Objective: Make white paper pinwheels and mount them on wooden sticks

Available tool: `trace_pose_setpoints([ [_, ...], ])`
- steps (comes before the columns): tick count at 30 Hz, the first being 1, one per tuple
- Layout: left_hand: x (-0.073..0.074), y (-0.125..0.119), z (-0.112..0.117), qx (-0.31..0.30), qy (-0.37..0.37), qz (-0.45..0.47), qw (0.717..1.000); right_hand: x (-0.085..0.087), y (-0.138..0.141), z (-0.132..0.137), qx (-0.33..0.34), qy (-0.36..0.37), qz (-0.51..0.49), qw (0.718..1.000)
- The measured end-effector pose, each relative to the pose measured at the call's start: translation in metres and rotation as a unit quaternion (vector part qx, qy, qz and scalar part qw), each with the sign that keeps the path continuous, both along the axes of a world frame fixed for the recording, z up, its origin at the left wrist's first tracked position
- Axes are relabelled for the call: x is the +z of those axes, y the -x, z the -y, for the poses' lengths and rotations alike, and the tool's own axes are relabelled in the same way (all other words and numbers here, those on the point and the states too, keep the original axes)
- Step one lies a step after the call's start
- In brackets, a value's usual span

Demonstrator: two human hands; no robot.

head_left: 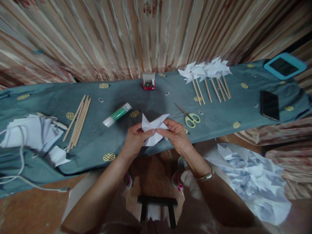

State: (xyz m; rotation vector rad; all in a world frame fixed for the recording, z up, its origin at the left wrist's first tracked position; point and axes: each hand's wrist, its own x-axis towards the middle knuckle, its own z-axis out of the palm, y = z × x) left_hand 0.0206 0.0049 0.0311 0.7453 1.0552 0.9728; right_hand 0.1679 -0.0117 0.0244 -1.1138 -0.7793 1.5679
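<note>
Between my two hands, just over the near edge of the cloth-covered table (156,97), is a white paper pinwheel (154,139) with pointed blades. My left hand (136,138) grips it from the left, thumb pressed at its centre. From the other side my right hand (176,135) grips it too, and the two thumb tips meet in the middle. A glue stick (117,114) with a green label lies beyond my left hand. Scissors (188,117) with yellow-green handles rest beyond my right hand. A small red box (149,85) of metal pins stands open farther back.
Finished pinwheels (191,73) on wooden sticks lie at the back right. Bare wooden sticks (79,125) and stacked paper sheets (29,131) lie left, near a white cable (21,156). A phone (269,104) and blue-framed device (284,66) sit right. A bag of folded paper (253,182) stands below.
</note>
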Motion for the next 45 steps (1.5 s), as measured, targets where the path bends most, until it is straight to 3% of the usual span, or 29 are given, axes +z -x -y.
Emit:
trace_pose_setpoints([
  [19,0.000,0.000,0.004,-0.001,-0.004,0.027,1.000,0.008,-0.006,0.005,0.017,-0.019,0.014,1.000],
  [32,0.013,-0.004,0.013,0.029,0.008,0.073,0.997,0.026,-0.003,0.010,0.013,-0.040,0.029,0.999],
  [45,0.015,-0.007,0.018,-0.002,0.025,0.080,0.996,0.030,-0.014,0.016,0.036,-0.036,0.067,0.996],
])
